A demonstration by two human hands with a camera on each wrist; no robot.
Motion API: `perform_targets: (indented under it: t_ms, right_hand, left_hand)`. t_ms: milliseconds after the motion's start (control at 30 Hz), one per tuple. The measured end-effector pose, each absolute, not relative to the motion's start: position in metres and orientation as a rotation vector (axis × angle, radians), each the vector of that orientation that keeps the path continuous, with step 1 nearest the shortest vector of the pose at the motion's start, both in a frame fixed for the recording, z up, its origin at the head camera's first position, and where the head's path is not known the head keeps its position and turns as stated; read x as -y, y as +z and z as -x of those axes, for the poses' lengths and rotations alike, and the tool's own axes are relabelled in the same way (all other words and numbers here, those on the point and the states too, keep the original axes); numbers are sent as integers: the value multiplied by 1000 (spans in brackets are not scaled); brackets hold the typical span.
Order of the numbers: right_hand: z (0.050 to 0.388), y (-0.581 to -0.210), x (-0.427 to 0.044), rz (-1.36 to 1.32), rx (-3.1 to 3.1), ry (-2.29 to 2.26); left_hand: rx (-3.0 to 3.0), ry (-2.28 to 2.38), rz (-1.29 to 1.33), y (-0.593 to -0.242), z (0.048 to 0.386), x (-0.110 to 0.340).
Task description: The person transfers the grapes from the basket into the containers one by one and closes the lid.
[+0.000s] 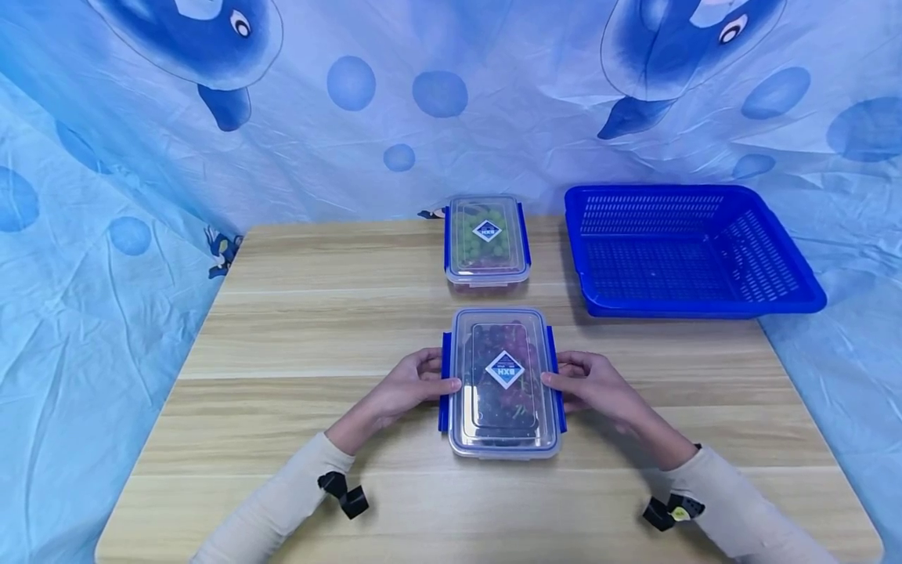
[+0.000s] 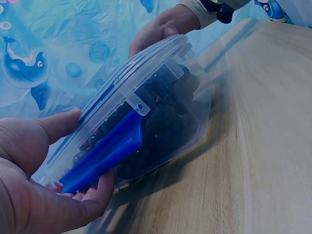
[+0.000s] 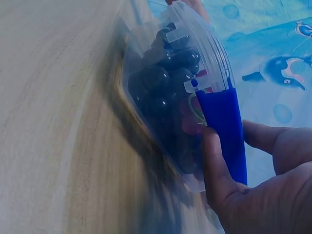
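Note:
A clear food container (image 1: 493,431) with a transparent lid and a blue-and-white label holds dark grapes (image 3: 161,78). My left hand (image 1: 416,380) grips its left side, thumb on the lid's edge and fingers below the blue side latch (image 2: 109,153). On the opposite side my right hand (image 1: 595,384) holds the container likewise, with a fingertip against the other blue latch (image 3: 224,126) and the thumb at the lid's edge. In both wrist views the container is close to the tabletop; whether its whole base touches is hidden.
Behind it, a smaller lidded container (image 1: 486,270) of green grapes stands near the table's back edge. A blue perforated plastic basket (image 1: 698,305) sits at the back right. A blue sea-patterned cloth (image 1: 296,157) hangs around the wooden table (image 1: 296,329).

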State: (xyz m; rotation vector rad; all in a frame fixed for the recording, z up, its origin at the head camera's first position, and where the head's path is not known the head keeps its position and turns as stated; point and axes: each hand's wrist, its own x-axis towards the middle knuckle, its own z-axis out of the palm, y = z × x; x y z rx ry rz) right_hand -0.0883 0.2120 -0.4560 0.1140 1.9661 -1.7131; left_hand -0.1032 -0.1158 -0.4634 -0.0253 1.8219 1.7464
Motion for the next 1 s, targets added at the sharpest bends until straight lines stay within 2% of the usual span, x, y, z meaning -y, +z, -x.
perform_targets:
  t_ms: [1000]
  right_hand:
    - [72,-446,-196,70,-2628,-1231]
  left_hand:
    - [-1842,1733,29,-464,105,114]
